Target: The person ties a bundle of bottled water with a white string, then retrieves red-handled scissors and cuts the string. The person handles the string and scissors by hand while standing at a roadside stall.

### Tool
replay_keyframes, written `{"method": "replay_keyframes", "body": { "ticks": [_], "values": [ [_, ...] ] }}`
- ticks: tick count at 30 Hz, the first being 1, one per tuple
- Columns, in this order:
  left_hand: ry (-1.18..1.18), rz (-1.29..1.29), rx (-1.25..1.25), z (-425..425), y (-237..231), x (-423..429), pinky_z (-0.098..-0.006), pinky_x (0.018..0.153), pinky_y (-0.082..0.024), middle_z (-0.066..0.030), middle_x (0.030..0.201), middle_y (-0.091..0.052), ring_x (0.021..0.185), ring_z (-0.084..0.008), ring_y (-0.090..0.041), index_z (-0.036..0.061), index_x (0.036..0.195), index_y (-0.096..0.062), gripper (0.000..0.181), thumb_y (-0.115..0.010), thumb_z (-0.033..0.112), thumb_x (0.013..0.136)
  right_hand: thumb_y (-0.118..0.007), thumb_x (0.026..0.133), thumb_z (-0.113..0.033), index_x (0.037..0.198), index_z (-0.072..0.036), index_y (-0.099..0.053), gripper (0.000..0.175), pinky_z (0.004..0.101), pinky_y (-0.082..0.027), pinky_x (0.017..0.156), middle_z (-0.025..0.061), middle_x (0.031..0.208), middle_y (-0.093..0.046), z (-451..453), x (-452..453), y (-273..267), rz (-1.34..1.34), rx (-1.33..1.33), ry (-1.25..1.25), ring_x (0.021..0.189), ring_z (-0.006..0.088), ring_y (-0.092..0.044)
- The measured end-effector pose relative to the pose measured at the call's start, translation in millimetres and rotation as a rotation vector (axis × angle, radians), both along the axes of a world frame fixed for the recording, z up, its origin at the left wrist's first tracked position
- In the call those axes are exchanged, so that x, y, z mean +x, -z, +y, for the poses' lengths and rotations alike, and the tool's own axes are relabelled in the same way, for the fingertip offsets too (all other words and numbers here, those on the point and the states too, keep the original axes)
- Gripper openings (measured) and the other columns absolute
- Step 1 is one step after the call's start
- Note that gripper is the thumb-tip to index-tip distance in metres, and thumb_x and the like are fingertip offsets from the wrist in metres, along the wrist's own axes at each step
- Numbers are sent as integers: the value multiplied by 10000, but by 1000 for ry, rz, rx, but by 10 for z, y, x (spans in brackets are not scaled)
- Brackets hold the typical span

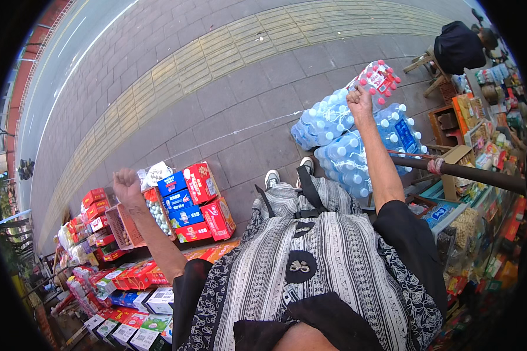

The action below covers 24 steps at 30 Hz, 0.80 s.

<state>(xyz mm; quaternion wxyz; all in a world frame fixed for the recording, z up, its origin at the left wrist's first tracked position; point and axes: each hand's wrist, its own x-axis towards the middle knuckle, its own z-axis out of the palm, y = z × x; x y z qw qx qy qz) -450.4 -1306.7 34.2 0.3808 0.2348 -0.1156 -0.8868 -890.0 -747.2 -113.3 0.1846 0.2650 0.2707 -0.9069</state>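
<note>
My left hand [128, 186], closed in a fist, is raised above the goods on the left. My right hand [360, 102], also a fist, is raised over packs of bottled water. A thin white string [235, 132] stretches between the two fists, with its right part hard to tell against the bottles. Under my right arm lie two shrink-wrapped packs of blue-tinted water bottles, the upper pack [318, 125] and the lower pack [344, 160]. White string crosses both. Beyond them stands a red-capped bottle pack [377, 81].
Red and blue cartons [189, 204] stand beside a crate of eggs [157, 213] at left, near stacked gift boxes [131, 302]. A dark pole [465, 173] juts in at right before a goods stall [465, 223]. A person [459, 48] sits on a wooden stool [437, 66] on the paved sidewalk [246, 96].
</note>
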Motion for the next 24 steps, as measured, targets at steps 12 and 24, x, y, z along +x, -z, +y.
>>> {"method": "replay_keyframes", "body": {
  "ticks": [12,24],
  "values": [
    [-30,-39,6,-9,-18,57,-279,458,-199,18,548,-213,453,-111,-201,133,641,-299,383,-374,229,1003,-487,951,-113,883,-23,-455,117,255,-224,415,-31,493,-213,23,-28,16,-14,28,10,388,89,-221],
    [-4,-11,18,-77,-1,90,-277,456,-199,21,546,-216,449,-109,-192,133,656,-311,375,-350,248,1010,-481,942,-95,870,-25,-455,104,257,-238,421,-32,487,-234,54,-64,94,-21,56,20,383,89,-243]
  ]
}}
